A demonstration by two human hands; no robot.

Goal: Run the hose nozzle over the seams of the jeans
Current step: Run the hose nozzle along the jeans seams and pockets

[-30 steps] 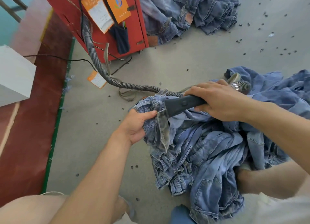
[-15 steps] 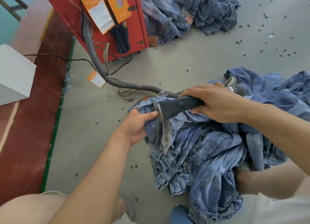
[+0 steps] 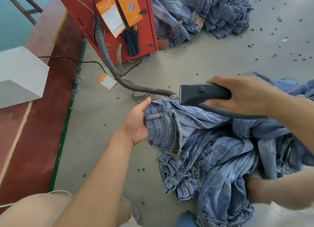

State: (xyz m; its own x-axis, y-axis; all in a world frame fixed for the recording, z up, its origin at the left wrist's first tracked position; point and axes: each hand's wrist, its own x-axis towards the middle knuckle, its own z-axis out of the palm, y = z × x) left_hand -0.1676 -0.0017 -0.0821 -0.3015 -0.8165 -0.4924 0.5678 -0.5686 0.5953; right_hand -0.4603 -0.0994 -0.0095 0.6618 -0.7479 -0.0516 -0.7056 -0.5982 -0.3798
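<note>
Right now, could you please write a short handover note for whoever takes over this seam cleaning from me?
Left hand grips the waistband of the jeans, holding it up off the pile.
Right hand holds the hose nozzle, its mouth just above the waistband and apparently not touching the denim.
The hose runs back to the red machine.
Done: cannot tell which seams are covered.
Left: bring the nozzle down and run it along the seams; more jeans lie in the pile beneath.

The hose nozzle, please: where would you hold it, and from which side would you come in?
Grip the hose nozzle around its rear half, coming from the right, as the right hand does. Its flat mouth points left toward the jeans that the left hand holds, so that end probably should stay clear.
</note>
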